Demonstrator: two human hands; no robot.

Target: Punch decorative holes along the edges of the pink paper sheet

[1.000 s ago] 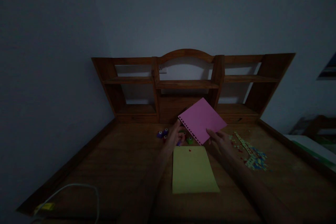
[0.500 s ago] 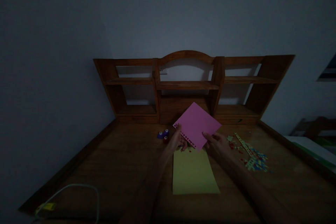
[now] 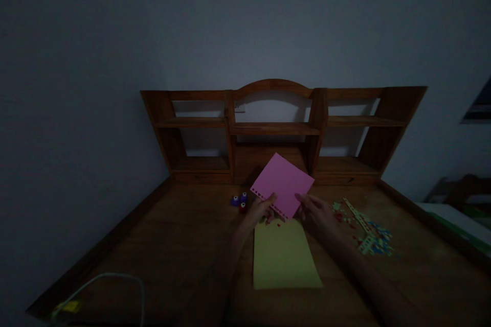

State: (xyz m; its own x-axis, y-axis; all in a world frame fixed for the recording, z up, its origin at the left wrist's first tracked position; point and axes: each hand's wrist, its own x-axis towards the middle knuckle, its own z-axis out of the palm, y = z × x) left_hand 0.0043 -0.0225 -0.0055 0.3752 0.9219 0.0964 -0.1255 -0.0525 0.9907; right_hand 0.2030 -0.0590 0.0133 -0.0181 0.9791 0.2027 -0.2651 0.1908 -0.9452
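Between both hands a pink sheet of paper (image 3: 283, 181) is held tilted above the desk, with a row of small punched holes along its lower left edge. My left hand (image 3: 261, 209) pinches that punched edge, thumb on top. At the lower right edge, my right hand (image 3: 312, 208) grips the sheet between thumb and fingers. Below them a yellow sheet of paper (image 3: 286, 260) lies flat on the desk, a few small red bits near its top edge. Left of my left hand stand small purple and red craft punches (image 3: 240, 200), close together.
A wooden shelf unit (image 3: 274, 129) rises at the back of the desk (image 3: 184, 235). To the right lies a pile of small coloured paper pieces and punched strips (image 3: 370, 235). A white cable (image 3: 115, 275) and a yellow object (image 3: 69, 307) are at the front left.
The pink sheet has shifted slightly left in my hands. My left thumb has moved right along the punched edge. My right hand keeps its grip.
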